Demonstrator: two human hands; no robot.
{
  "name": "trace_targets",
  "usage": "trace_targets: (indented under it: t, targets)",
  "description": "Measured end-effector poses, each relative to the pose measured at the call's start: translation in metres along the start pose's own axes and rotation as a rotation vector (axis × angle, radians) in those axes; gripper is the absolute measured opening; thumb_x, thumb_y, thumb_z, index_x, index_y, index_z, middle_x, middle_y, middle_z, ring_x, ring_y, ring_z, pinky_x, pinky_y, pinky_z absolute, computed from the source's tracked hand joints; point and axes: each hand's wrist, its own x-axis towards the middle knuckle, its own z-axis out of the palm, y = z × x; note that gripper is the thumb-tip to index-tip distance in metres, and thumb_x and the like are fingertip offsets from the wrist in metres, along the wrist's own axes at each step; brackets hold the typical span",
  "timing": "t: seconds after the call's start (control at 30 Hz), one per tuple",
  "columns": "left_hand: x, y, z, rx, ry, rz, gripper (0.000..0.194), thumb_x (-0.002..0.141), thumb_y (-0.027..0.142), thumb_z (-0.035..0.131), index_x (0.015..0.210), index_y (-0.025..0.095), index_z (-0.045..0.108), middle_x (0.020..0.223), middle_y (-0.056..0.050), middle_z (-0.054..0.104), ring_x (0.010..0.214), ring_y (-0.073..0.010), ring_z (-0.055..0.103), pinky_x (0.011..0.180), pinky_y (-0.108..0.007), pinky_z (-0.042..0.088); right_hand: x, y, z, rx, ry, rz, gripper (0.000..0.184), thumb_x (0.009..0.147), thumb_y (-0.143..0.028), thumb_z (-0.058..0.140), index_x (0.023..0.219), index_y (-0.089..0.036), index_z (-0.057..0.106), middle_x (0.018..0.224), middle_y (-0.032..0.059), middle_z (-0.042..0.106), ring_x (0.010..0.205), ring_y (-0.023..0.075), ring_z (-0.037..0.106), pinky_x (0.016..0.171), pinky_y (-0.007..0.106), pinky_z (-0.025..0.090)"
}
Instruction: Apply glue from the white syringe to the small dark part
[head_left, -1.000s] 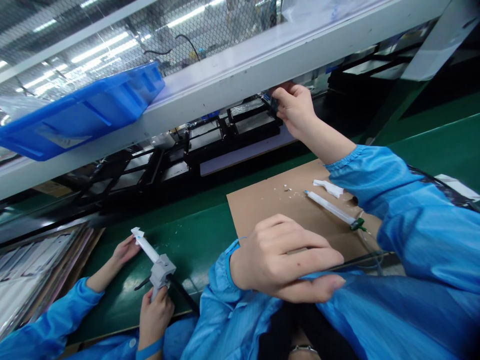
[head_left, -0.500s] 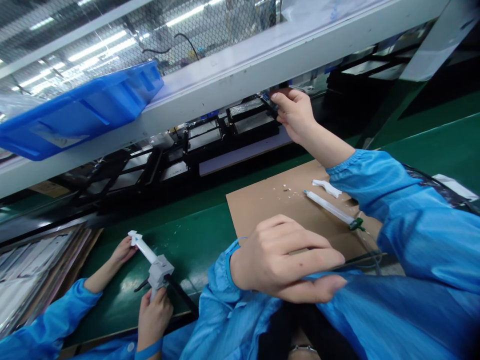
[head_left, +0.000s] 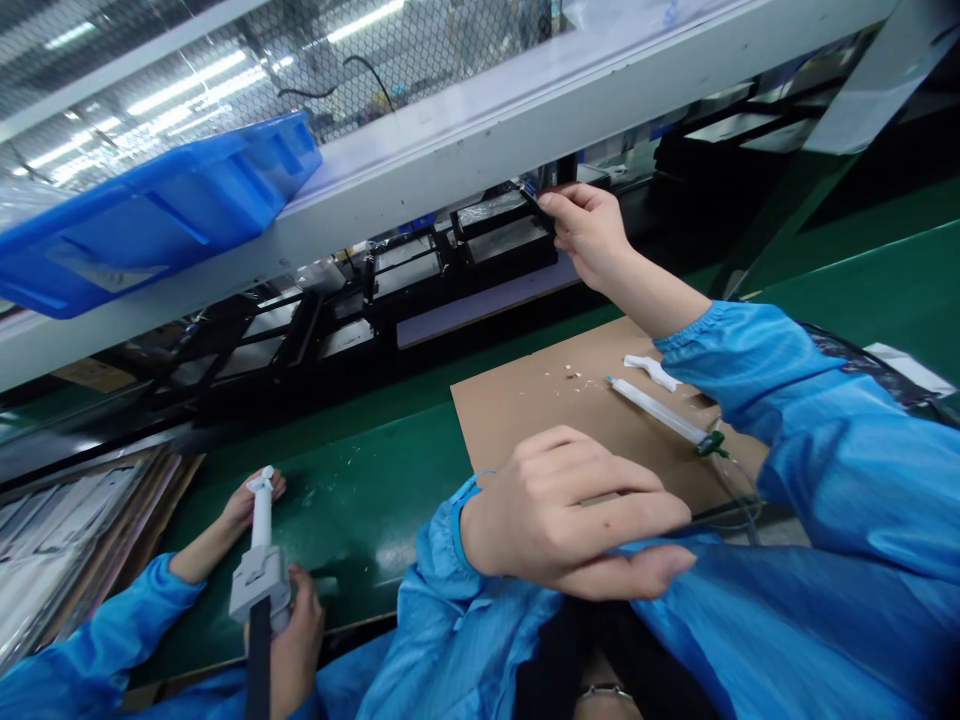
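Right hand (head_left: 589, 235) pinches a dark slim piece (head_left: 531, 198), its long axis slanting, visible end pointing up-left.

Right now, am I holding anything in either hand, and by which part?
Your right hand has its fingertips at a dark part under the shelf; whether it grips, and where, can't be told. Your left hand shows nothing held.
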Motion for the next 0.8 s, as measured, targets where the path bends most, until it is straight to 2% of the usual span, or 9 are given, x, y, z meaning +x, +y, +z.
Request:
trace_targets:
  t: [0.13, 0.27, 0.47, 0.63, 0.7, 0.8]
  targets:
    - [-0.004, -0.001, 0.000, 0.022, -0.041, -0.001, 0.028, 0.114, 0.044, 0.064, 0.110, 0.019, 0.078, 0.102, 0.000, 0.085, 0.081, -0.0098, 0.076, 0.079, -0.026, 0.057, 0.001, 0.005, -0.003, -0.014, 0.014, -0.021, 0.065, 0.073, -0.077, 0.103, 0.088, -0.029, 0.062, 0.065, -0.0068, 0.031, 0.060, 0.0132, 0.030, 0.054, 0.034, 0.026]
    - [-0.009, -0.003, 0.000, 0.064, -0.142, 0.007, 0.031, 0.113, 0.046, 0.063, 0.115, 0.020, 0.080, 0.105, -0.002, 0.085, 0.082, -0.0115, 0.077, 0.082, -0.028, 0.058, -0.002, 0.005, -0.002, -0.033, 0.013, -0.001, 0.065, 0.075, -0.075, 0.102, 0.090, -0.030, 0.059, 0.066, -0.0053, 0.032, 0.058, 0.0143, 0.039, 0.048, 0.031, 0.026]
    - [-0.007, -0.002, -0.001, 0.041, -0.062, 0.008, 0.032, 0.114, 0.045, 0.062, 0.112, 0.019, 0.079, 0.101, -0.001, 0.084, 0.081, -0.0101, 0.076, 0.080, -0.026, 0.057, -0.001, 0.003, 0.003, -0.025, 0.021, -0.016, 0.065, 0.072, -0.079, 0.101, 0.089, -0.030, 0.062, 0.064, -0.0060, 0.028, 0.057, 0.0141, 0.033, 0.049, 0.032, 0.024]
    - [-0.013, -0.003, 0.000, 0.080, -0.214, 0.012, 0.032, 0.110, 0.047, 0.067, 0.121, 0.019, 0.080, 0.107, -0.004, 0.084, 0.085, -0.0133, 0.078, 0.083, -0.030, 0.057, 0.010, -0.004, 0.005, 0.026, -0.015, -0.030, 0.066, 0.073, -0.080, 0.101, 0.090, -0.032, 0.060, 0.059, -0.0078, 0.021, 0.062, 0.0159, 0.029, 0.055, 0.035, 0.029]
    - [-0.013, -0.003, 0.000, 0.066, -0.200, 0.014, 0.032, 0.109, 0.046, 0.070, 0.121, 0.018, 0.079, 0.107, -0.004, 0.084, 0.086, -0.0136, 0.078, 0.083, -0.030, 0.058, 0.014, -0.009, 0.006, 0.036, -0.025, -0.030, 0.067, 0.074, -0.080, 0.101, 0.088, -0.032, 0.056, 0.058, -0.0079, 0.019, 0.065, 0.0166, 0.029, 0.058, 0.036, 0.030]
    - [-0.011, -0.003, -0.001, 0.042, -0.095, 0.012, 0.030, 0.112, 0.045, 0.066, 0.116, 0.018, 0.078, 0.104, -0.003, 0.084, 0.084, -0.0114, 0.078, 0.082, -0.028, 0.058, 0.015, -0.018, 0.008, 0.028, -0.002, -0.049, 0.067, 0.077, -0.078, 0.100, 0.085, -0.032, 0.052, 0.058, -0.0069, 0.019, 0.068, 0.0174, 0.031, 0.062, 0.037, 0.031]
